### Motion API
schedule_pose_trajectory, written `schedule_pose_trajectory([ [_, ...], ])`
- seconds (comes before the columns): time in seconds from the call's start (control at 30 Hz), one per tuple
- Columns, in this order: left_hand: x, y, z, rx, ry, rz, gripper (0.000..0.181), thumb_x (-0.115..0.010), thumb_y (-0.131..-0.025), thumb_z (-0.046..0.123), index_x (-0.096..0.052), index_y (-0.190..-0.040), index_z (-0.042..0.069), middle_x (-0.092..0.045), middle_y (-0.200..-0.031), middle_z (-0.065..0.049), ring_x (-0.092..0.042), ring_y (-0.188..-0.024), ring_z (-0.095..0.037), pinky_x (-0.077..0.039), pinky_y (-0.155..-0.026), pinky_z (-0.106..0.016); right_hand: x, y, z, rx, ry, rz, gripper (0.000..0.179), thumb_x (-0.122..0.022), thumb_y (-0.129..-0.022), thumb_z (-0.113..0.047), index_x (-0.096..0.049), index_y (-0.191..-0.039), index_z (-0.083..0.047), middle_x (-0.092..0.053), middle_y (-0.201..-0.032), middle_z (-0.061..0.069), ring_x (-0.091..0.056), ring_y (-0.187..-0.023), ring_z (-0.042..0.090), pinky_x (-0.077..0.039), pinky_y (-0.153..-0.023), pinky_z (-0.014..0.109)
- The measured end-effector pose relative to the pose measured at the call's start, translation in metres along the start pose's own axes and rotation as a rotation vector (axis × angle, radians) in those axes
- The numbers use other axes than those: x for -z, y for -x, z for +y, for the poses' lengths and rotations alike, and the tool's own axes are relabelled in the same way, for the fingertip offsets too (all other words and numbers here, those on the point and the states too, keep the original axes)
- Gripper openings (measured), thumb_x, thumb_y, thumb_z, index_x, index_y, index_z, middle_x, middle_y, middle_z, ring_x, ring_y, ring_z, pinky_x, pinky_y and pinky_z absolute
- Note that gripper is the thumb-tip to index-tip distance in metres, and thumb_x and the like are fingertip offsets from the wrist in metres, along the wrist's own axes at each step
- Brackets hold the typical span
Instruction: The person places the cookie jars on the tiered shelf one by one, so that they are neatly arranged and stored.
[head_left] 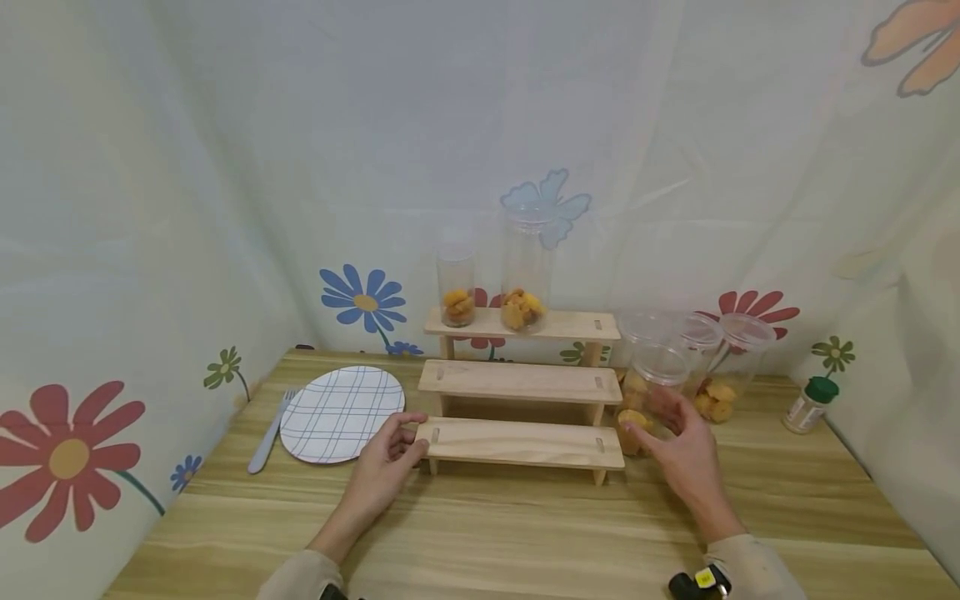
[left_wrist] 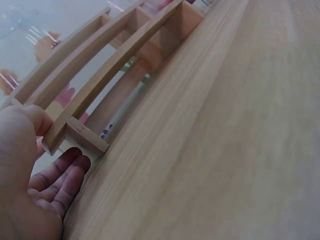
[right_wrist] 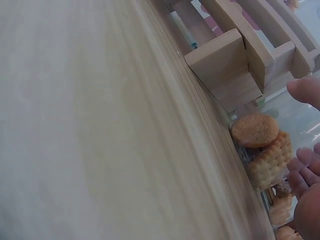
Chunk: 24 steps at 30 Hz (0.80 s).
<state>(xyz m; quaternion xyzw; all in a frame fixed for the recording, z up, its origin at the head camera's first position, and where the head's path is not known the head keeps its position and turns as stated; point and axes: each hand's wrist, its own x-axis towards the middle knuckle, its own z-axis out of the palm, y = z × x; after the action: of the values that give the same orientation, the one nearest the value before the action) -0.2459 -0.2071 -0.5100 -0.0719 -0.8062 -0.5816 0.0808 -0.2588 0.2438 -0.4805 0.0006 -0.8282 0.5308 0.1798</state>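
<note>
Sleeves (head_left: 300,577) lay nearest; L grip (head_left: 385,465) pinched wooden stand (head_left: 521,381) at L end, prob. steadying it; R grip (head_left: 686,448) held biscuit jar (head_left: 641,407) on table (head_left: 525,533) beside stand, prob. vs. tipping.

Forearms (head_left: 341,527) forward, left grip (head_left: 386,463) bent-fingered, right grip (head_left: 684,454) with thumb (head_left: 643,437) apart

The place looks like a small dining corner: a flowered sheet (head_left: 435,108) hangs around a wooden table (head_left: 510,542), where a plate (head_left: 342,417), a fork (head_left: 268,440), a spice bottle (head_left: 809,406) and clear jars (head_left: 527,271) with biscuits (head_left: 522,309) are visible.
</note>
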Motion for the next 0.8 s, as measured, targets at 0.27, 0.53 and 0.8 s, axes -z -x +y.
schedule_pose_trajectory([
  [0.27, 0.0, -0.002, 0.0, 0.003, 0.006, -0.003, 0.034, -0.076, -0.107, 0.014, -0.069, -0.14, 0.02, -0.074, -0.101, -0.009, -0.07, -0.094, -0.018, -0.058, -0.086, -0.025, -0.001, 0.001, -0.005, -0.013, 0.016, 0.051, 0.073, -0.095, -0.093, -0.027, -0.059, -0.151, -0.004, -0.069, -0.148, 0.017, -0.062, -0.135, 0.028, -0.042, -0.104, 0.014],
  [0.53, 0.002, -0.001, 0.002, 0.014, 0.01, -0.004, 0.034, -0.076, -0.107, 0.014, -0.068, -0.14, 0.019, -0.073, -0.101, -0.009, -0.07, -0.095, -0.018, -0.057, -0.086, -0.025, -0.001, -0.001, -0.011, -0.009, 0.023, 0.077, 0.071, -0.096, -0.091, -0.024, -0.061, -0.149, -0.004, -0.071, -0.143, 0.016, -0.063, -0.128, 0.022, -0.043, -0.103, 0.015],
  [0.8, 0.0, 0.0, 0.001, 0.017, 0.019, -0.011, 0.035, -0.076, -0.106, 0.013, -0.068, -0.14, 0.019, -0.074, -0.102, -0.01, -0.07, -0.095, -0.018, -0.059, -0.087, -0.026, 0.023, -0.006, -0.036, 0.011, 0.0, 0.11, 0.071, -0.095, -0.092, -0.026, -0.062, -0.153, -0.008, -0.07, -0.138, 0.012, -0.061, -0.116, 0.005, -0.047, -0.093, 0.011],
])
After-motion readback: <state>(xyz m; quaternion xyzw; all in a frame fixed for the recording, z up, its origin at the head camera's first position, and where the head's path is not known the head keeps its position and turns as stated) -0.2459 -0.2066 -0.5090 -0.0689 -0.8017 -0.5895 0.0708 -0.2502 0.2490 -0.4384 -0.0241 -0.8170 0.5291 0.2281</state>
